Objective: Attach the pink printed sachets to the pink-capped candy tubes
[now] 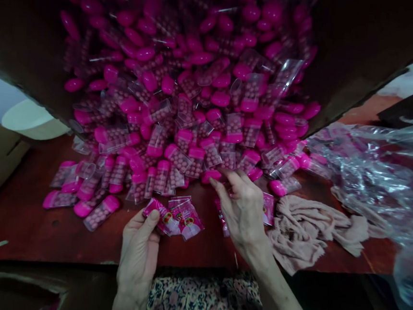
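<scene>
My left hand (139, 245) is closed, thumb on top, on the left end of a small pink printed sleeve (163, 217). Another printed sleeve (187, 218) overlaps it on the right. My right hand (242, 201) reaches to the front edge of a heap of small clear containers with pink caps and pink beads inside. Its thumb and fingers are apart, with the tips at a pink cap (210, 176); a firm grip on it does not show. Under and beside this hand lie more printed sleeves (268, 208), partly hidden.
The heap of containers (180, 157) spills from a dark box onto the red-brown table (86, 241). A crumpled beige cloth (308, 226) lies right of my right hand. Clear plastic bags (375, 165) bulge at the far right. A pale round tub (32, 119) stands at the left beside cardboard.
</scene>
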Available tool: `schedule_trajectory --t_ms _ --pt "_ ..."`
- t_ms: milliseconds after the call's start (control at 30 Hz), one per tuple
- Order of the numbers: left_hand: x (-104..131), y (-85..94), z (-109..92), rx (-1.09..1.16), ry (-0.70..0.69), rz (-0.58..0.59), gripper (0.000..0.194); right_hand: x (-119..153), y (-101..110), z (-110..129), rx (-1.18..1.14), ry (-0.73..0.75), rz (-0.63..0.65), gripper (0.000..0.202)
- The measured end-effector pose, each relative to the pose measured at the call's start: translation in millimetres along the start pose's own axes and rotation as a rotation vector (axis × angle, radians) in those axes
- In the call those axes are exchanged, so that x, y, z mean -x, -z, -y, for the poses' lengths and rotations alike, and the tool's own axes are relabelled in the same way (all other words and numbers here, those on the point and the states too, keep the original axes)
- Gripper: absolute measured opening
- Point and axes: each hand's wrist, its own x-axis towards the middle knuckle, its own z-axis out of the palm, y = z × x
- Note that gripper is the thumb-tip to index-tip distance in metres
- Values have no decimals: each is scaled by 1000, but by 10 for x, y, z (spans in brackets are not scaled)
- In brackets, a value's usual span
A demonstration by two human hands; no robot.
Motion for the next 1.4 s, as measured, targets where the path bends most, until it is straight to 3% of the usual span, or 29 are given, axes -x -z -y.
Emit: schedule_trajectory --t_ms 233,367,500,667,867,1200,1400 --pt "9 -32 -16 41 28 42 24 -229 -378 413 145 69 143 17" --pt "-32 0 -42 99 24 5 25 -241 -491 401 78 19 53 14" --pt "-88 5 -69 138 20 -17 20 -115 -331 319 -236 -176 -36 17" --pt "-111 -63 -99 156 -28 45 11 343 16 288 -686 -436 112 23" --pt "-119 -146 -67 164 -51 39 11 780 29 387 -805 -501 99 23" --pt "-21 -246 27 142 9 -7 21 873 -77 442 -789 -487 101 21" --pt "-39 -260 16 213 -26 -24 15 879 -55 324 -832 -624 111 23"
